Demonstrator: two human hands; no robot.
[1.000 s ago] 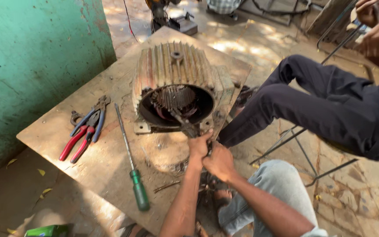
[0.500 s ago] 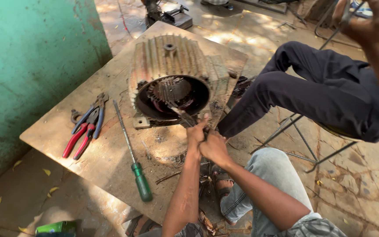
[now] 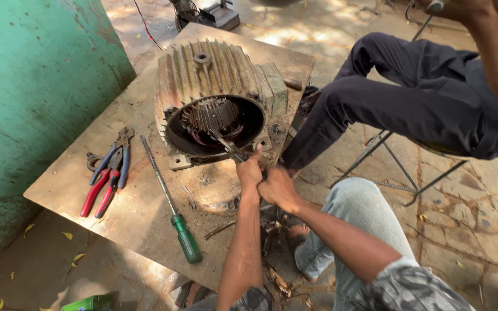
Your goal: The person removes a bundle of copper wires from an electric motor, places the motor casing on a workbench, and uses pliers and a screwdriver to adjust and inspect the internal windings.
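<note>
Both hands grip one tool: the left hand [image 3: 251, 171] and right hand [image 3: 276, 188] are clenched together around a metal tool [image 3: 227, 145] poking into the open mouth of the finned motor housing [image 3: 214, 92], prying at its windings. Further prying likely needs steady leverage. A green-handled screwdriver [image 3: 171, 207] lies left of the housing.

one head-worn view, looking steeply down and forward from above the bench [image 3: 145, 213]; the finned motor housing [image 3: 214, 98] sits mid-frame, fairly near. beyond it, the far ground seems cut off.
</note>
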